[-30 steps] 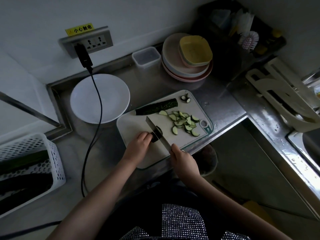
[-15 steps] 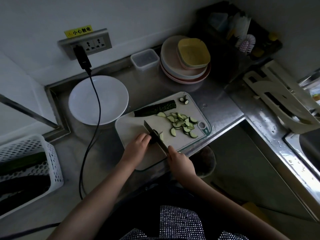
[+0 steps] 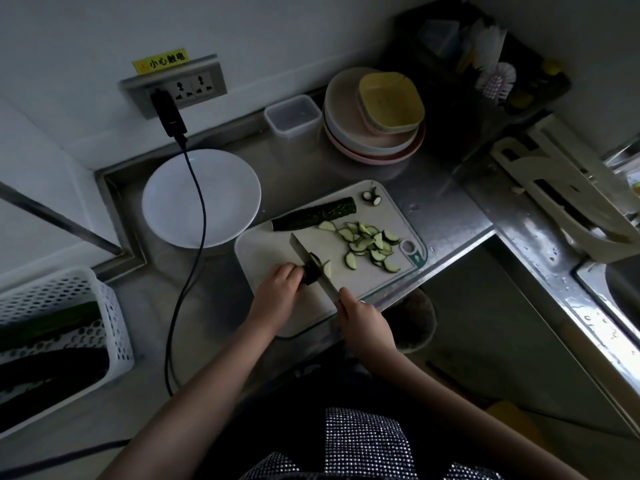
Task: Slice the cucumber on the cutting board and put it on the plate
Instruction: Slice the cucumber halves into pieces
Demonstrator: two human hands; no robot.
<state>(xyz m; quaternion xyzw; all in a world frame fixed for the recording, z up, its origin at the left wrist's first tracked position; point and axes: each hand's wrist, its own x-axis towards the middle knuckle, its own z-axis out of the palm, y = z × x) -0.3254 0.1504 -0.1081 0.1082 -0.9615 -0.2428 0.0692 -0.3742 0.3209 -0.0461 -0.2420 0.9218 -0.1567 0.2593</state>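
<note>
- Cucumber stub (image 3: 311, 271) is nearest you on the cutting board (image 3: 270, 251), pinned by your left hand (image 3: 277, 289), fingers curled closed over its dark end. Looks like you're mid-slice on the last bit of this half.
- Your right hand (image 3: 360, 315) is wrapped tight round the knife (image 3: 311, 265) handle, blade angled away from you and down across the stub, one fresh slice leaning on its right side.
- Both forearms come in low from the near edge of the worktop (image 3: 446, 216), wrists about level with the board.
- Next move, I'd guess: finish the stub with fingertips tucked back, since there's barely any left to hold and the blade sits right beside them.
- Further out, the pile of slices (image 3: 370, 245) sits on the board's right side, and the other uncut half (image 3: 315, 214) lies along the far edge.
- Past that, the white plate (image 3: 221, 174) waits off the board's far-left corner with nothing on it, a black cable (image 3: 201, 216) draped across it. Mind that when you transfer.
</note>
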